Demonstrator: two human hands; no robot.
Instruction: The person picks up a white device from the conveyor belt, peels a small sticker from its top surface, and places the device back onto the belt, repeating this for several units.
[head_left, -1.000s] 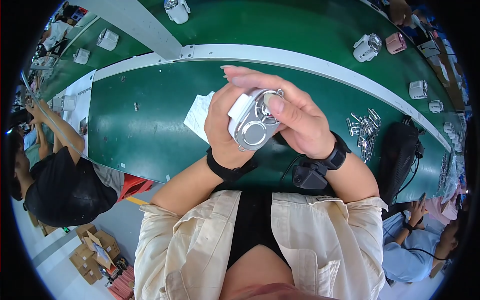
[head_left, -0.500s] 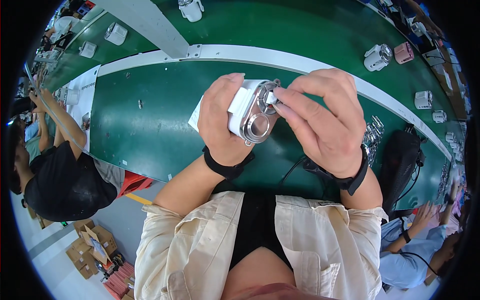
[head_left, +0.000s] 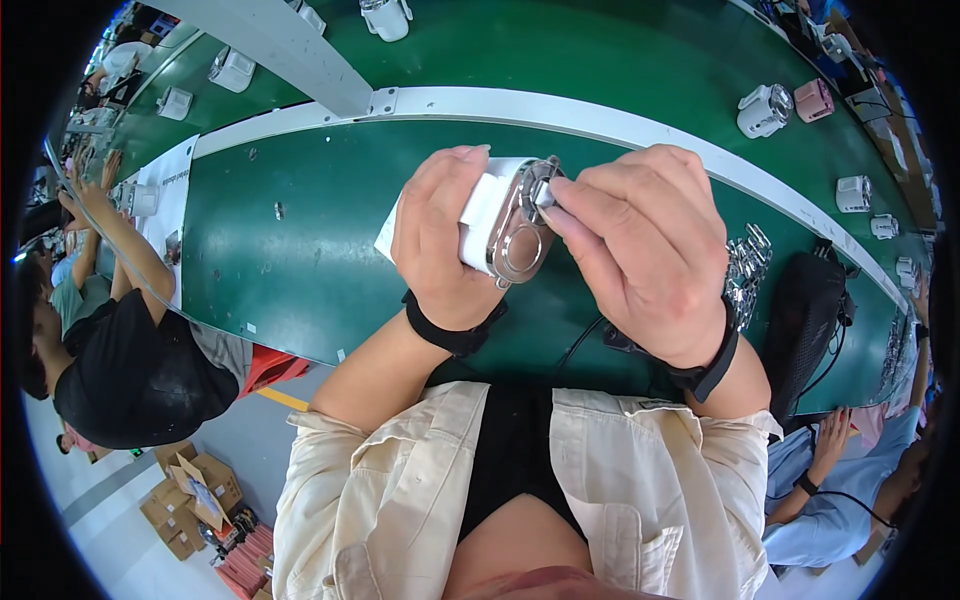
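Note:
My left hand [head_left: 430, 220] is wrapped round a white device [head_left: 482, 212] with a shiny chrome face and holds it tilted above the green bench. Two round ring shapes lie one above the other on that face, and small metal loops stick out at its ends. With thumb and forefinger, my right hand [head_left: 655, 250] pinches a small white piece [head_left: 544, 192] against the upper ring. Fingertips partly cover this piece, so its full shape is hidden. Part of a white sheet [head_left: 386, 238] shows behind my left hand.
Chrome parts [head_left: 746, 265] lie in a pile right of my right hand, beside a black mesh case [head_left: 803, 315]. A white rail [head_left: 500, 105] and a slanted post [head_left: 290, 50] border the far side. Beyond stand several similar devices [head_left: 765, 110]. Co-workers sit left [head_left: 150, 370] and right [head_left: 830, 500].
Both hands keep their grips, with only a slight shift of my right hand at the ring. Another white device shows behind the post. The right-hand co-worker's arm now reaches farther forward.

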